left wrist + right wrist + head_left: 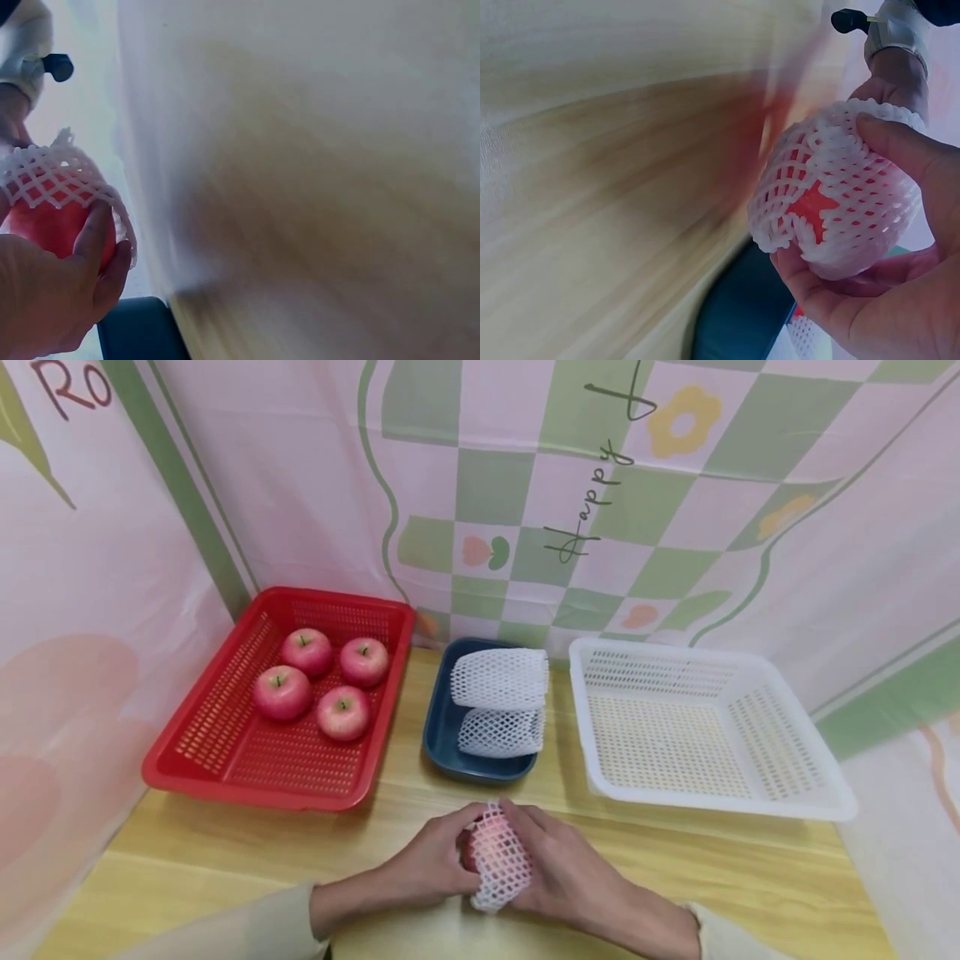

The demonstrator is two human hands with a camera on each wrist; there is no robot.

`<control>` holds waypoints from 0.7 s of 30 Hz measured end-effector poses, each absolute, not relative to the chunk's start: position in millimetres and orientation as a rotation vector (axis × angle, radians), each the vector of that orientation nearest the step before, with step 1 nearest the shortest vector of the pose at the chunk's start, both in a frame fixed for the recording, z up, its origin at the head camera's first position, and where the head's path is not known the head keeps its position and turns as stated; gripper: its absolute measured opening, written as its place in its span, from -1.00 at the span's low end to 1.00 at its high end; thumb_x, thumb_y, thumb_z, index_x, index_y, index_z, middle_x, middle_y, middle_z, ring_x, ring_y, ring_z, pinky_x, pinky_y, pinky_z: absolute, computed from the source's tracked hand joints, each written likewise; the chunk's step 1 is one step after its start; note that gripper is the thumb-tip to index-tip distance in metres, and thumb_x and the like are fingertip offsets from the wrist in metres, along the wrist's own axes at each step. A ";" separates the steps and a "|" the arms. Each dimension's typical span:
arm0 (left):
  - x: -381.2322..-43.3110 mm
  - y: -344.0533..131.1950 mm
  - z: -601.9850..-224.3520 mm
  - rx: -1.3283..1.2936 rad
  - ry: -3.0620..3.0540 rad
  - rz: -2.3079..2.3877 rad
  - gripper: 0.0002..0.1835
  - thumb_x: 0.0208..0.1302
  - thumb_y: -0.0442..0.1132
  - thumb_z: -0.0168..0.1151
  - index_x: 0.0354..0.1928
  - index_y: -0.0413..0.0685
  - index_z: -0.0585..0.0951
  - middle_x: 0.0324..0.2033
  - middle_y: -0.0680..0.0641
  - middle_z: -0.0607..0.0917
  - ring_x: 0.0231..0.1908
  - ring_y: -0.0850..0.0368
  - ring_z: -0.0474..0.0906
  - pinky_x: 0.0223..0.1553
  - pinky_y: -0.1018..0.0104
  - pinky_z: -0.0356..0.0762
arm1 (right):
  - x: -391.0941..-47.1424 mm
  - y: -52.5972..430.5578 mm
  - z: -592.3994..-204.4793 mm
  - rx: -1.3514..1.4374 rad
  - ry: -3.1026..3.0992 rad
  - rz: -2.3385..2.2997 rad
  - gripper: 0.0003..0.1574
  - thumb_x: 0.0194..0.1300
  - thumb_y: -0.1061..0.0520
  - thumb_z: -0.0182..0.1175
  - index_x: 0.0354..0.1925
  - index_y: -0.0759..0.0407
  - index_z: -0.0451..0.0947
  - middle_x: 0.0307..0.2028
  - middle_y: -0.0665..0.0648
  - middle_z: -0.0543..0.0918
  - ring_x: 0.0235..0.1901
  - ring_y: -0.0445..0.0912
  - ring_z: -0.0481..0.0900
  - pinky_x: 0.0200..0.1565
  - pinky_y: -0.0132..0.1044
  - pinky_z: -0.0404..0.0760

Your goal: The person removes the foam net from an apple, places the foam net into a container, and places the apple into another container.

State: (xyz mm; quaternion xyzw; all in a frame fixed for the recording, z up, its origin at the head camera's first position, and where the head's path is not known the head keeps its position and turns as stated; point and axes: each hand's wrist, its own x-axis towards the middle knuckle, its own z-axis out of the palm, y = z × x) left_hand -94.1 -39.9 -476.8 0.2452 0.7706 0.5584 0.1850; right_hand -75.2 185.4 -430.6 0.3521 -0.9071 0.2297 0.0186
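Observation:
Between both hands, close over the front of the table, is a red apple (pixel 49 225) partly covered by a white foam net sleeve (pixel 501 860). My left hand (pixel 435 857) grips the apple from the left, its fingers curled round the bare red side in the left wrist view. From the right, my right hand (pixel 558 864) holds the netted side, thumb on top and fingers beneath in the right wrist view. That view shows the net (pixel 855 187) over most of the fruit, with red showing through a gap.
A red basket (pixel 262 800) with several apples (pixel 282 692) stands at the left. Behind the hands, a dark blue tray (pixel 480 772) holds foam nets (pixel 498 678). A white basket (pixel 712 806) stands at the right. A patterned cloth (pixel 525 485) hangs behind the table.

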 end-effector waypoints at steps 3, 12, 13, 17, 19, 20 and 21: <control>-93.2 -41.8 -476.0 0.685 2.164 1.598 -0.12 -0.08 -0.51 0.42 0.40 0.06 0.51 0.12 0.05 0.68 0.03 0.24 0.54 0.09 0.39 0.48 | -75.4 186.1 -427.0 1.101 -2.828 0.730 0.30 -0.08 -0.07 0.73 0.43 0.52 0.35 0.17 0.35 0.69 0.06 0.13 0.74 0.07 -0.03 0.76; -90.0 -46.5 -474.2 0.654 2.183 1.688 -0.11 -0.15 -0.48 0.42 0.40 -0.01 0.53 0.17 0.00 0.66 0.11 0.18 0.56 0.22 0.35 0.47 | -77.8 191.0 -422.1 1.119 -2.754 0.760 0.06 0.04 0.01 0.68 0.39 0.38 0.47 0.14 0.23 0.76 0.07 0.04 0.77 0.08 -0.08 0.76; -90.0 -47.0 -473.7 0.643 2.192 1.687 -0.11 -0.15 -0.46 0.44 0.40 0.00 0.53 0.18 0.01 0.66 0.13 0.18 0.55 0.24 0.36 0.46 | -78.1 191.9 -421.5 1.124 -2.740 0.766 0.03 0.05 0.02 0.67 0.39 0.34 0.49 0.13 0.20 0.76 0.06 0.02 0.77 0.07 -0.10 0.76; -90.6 -49.7 -470.8 0.598 2.185 1.695 -0.11 -0.13 -0.40 0.49 0.40 0.04 0.52 0.18 0.03 0.66 0.13 0.16 0.56 0.25 0.36 0.46 | -79.8 196.9 -418.8 1.152 -2.668 0.815 -0.13 0.12 0.09 0.63 0.35 0.24 0.57 0.11 0.13 0.79 0.02 -0.02 0.80 0.03 -0.18 0.77; -90.8 -51.5 -469.1 0.584 2.177 1.697 -0.12 -0.12 -0.38 0.50 0.40 0.07 0.52 0.18 0.03 0.66 0.11 0.16 0.56 0.23 0.37 0.46 | -81.4 199.6 -417.6 1.168 -2.622 0.852 -0.25 0.14 0.15 0.60 0.29 0.21 0.64 0.07 0.09 0.80 -0.02 -0.04 0.81 0.01 -0.26 0.76; -90.8 -52.6 -468.4 0.579 2.171 1.697 -0.12 -0.11 -0.38 0.50 0.40 0.08 0.52 0.17 0.03 0.67 0.10 0.16 0.57 0.22 0.38 0.47 | -82.4 200.8 -417.0 1.173 -2.600 0.866 -0.31 0.13 0.18 0.60 0.24 0.20 0.68 0.04 0.08 0.81 -0.05 -0.06 0.82 -0.01 -0.30 0.75; -90.8 -53.6 -467.6 0.575 2.160 1.698 -0.13 -0.10 -0.37 0.50 0.40 0.09 0.52 0.17 0.02 0.67 0.10 0.16 0.57 0.21 0.38 0.48 | -83.3 202.0 -416.3 1.177 -2.579 0.884 -0.37 0.12 0.20 0.60 0.19 0.19 0.72 0.00 0.07 0.83 -0.08 -0.08 0.83 -0.02 -0.35 0.75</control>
